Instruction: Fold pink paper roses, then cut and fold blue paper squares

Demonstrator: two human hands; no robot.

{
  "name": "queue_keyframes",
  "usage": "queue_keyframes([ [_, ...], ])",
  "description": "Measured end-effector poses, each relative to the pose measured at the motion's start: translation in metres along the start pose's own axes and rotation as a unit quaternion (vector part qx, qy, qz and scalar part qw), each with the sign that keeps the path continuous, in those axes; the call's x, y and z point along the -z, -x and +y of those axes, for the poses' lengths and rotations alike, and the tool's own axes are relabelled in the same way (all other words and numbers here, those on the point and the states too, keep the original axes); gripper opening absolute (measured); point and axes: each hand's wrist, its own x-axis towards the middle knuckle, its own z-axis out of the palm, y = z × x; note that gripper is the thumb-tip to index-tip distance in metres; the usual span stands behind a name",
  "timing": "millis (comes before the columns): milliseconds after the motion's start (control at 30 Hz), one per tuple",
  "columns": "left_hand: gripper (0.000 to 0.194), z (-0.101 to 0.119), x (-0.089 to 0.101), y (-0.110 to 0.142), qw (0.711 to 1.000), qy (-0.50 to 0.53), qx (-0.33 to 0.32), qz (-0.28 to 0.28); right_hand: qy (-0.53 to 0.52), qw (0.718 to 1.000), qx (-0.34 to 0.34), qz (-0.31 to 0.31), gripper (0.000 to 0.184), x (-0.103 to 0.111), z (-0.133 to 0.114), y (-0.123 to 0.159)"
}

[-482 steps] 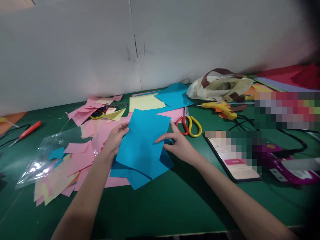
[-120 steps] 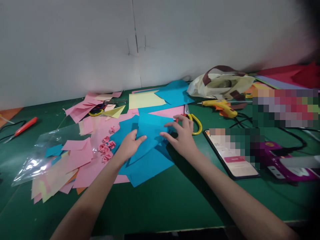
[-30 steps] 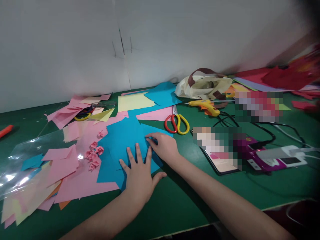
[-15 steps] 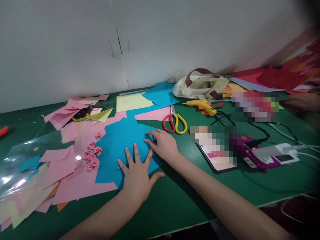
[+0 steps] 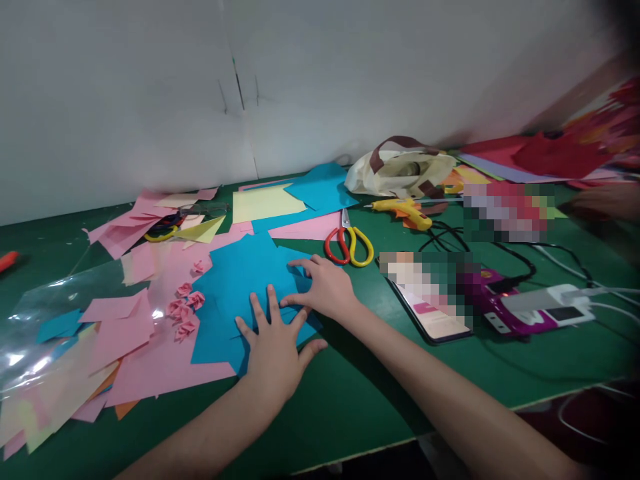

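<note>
My left hand (image 5: pixel 277 347) lies flat with fingers spread on a sheet of blue paper (image 5: pixel 235 280), its thumb out over the green table. My right hand (image 5: pixel 327 287) rests at the blue paper's right side, thumb and index finger apart, with nothing visible between them. The thumb tip is just above my left fingers. Under the blue paper is a larger pink sheet (image 5: pixel 175 373). Several small folded pink paper roses (image 5: pixel 185 310) sit at the blue paper's left edge.
Scissors (image 5: pixel 350 245) with red and yellow handles lie beyond my right hand. A yellow glue gun (image 5: pixel 403 212), a phone (image 5: pixel 435 313) and a purple power strip (image 5: pixel 520 320) with cables are at right. Paper pieces in clear plastic (image 5: pixel 115 327) lie left. Another person's hand (image 5: pixel 607 200) is far right.
My right thumb has moved left and down, widening the gap to the index finger. My left hand has stayed in place on the blue paper.
</note>
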Motion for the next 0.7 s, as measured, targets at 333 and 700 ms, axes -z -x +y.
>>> queue_keyframes([
  [333, 0.055, -0.001, -0.003, 0.000, 1.000, 0.003, -0.006, 0.013, 0.016, 0.998, 0.024, -0.053, 0.087, 0.006, -0.002, -0.001],
  [700, 0.051, 0.000, -0.009, -0.001, 0.999, 0.010, -0.004, 0.031, 0.002, 0.996, 0.016, -0.086, 0.075, 0.011, -0.002, -0.001],
])
